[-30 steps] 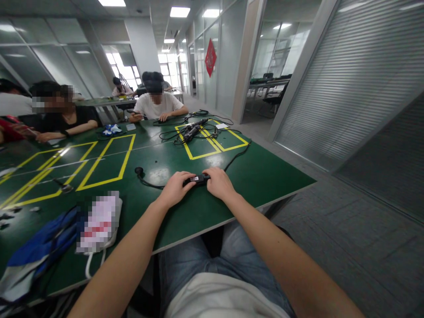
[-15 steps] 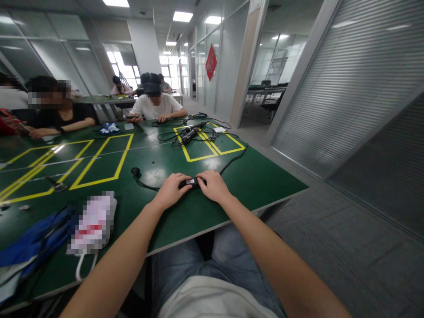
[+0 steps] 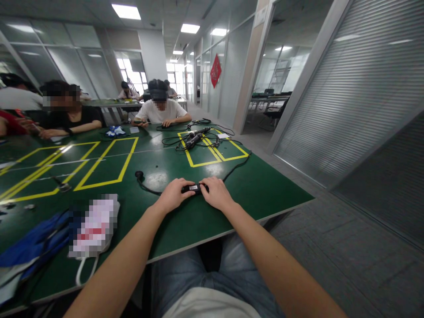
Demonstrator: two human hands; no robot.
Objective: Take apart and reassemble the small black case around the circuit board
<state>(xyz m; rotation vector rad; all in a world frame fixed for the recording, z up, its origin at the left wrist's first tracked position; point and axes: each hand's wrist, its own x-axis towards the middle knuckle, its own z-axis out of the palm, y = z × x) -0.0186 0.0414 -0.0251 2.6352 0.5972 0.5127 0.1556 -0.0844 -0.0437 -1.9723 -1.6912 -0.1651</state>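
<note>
A small black power adapter [image 3: 194, 188] with a white label lies at the near side of the green table. My left hand [image 3: 176, 194] grips its left end between thumb and fingers. On the right end, my right hand [image 3: 215, 192] closes in the same way; both hands rest low at the tabletop. From the left end a black cord runs to a plug [image 3: 139, 176] lying on the table. Another black cable [image 3: 236, 166] leads from the right side toward the table's right edge. The adapter's ends are partly hidden by my fingers.
Black handheld tools with tangled cables [image 3: 195, 139] lie within yellow tape lines farther back. To my left are a blue cloth item [image 3: 36, 240] and a pixelated pink-and-white object [image 3: 96, 227]. Across the green table [image 3: 212, 225], a person in white [image 3: 162, 110] handles things.
The whole view has shifted slightly, so the scene appears a little lower and farther right. Both hands keep their hold on the adapter, which stays in about the same place on the table.
</note>
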